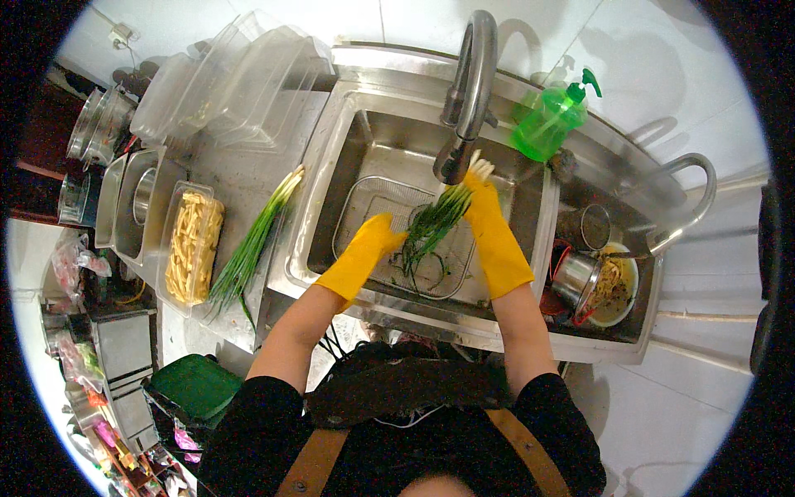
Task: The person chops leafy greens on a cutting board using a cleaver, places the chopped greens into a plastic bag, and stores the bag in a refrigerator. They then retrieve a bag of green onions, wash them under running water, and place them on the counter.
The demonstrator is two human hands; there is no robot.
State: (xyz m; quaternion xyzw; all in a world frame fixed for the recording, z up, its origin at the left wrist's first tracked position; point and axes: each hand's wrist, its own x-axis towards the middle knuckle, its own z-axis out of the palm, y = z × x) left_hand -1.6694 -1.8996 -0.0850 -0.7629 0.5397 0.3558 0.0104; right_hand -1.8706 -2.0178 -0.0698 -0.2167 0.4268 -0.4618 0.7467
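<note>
My right hand [481,205], in a yellow rubber glove, grips a bunch of green onions [440,214] near its white root ends, under the spout of the pull-down faucet [464,133]. The dark green leaves hang down over a wire mesh basket [372,197] in the stainless steel sink basin [385,163]. My left hand [371,243], also gloved in yellow, is beside the leaf ends on the left. Its fingers are blurred, so whether they hold any leaves cannot be made out. Bits of green lie in the mesh.
Left on the steel counter lie another bunch of green onions [261,233] and a clear container of pale yellow strips [194,248]. Clear plastic bins [261,87] stand behind. A green soap pump bottle [548,124] is at the back right. The right basin holds a metal pot [574,279] and bowl [628,286].
</note>
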